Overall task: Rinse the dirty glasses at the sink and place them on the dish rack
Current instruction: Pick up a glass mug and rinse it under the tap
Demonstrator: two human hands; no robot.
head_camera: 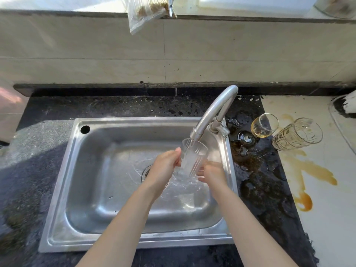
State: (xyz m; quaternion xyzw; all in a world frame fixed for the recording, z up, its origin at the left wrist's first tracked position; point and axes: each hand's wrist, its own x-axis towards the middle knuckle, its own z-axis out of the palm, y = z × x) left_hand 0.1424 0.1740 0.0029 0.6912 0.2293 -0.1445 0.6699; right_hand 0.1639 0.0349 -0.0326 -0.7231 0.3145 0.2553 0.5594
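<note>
Both hands meet over the steel sink [134, 121], a little toward 2 o'clock from the basin's middle, and share one clear ribbed glass [189, 160]. The left hand [165, 166] grips the glass from its 9 o'clock side, thumb up near the rim and the other fingers curled round the wall. The right hand [212, 173] holds it from the 3 o'clock side, lower down near the base, its fingers [201, 172] wrapped partly round and seen through the glass. The glass is tilted, mouth up toward 12 o'clock, right under the spout of the curved tap [215, 110], and water runs into it. Water spreads over the basin floor round the drain [147, 170], which is partly hidden behind the left wrist.

On the worktop [48, 151] at 3 o'clock from the tap's base stand two more glasses close together: a small plain glass [264, 126] with a little yellowish liquid in the bottom, and at its 4 o'clock a taller patterned glass [296, 134], brown-stained. A brown spill [312, 170] trails from under them toward 6 o'clock across the pale surface, and the dark stone beside the sink is wet. At 12 o'clock, up on the ledge, a plastic bag [142, 14] hangs over the edge
</note>
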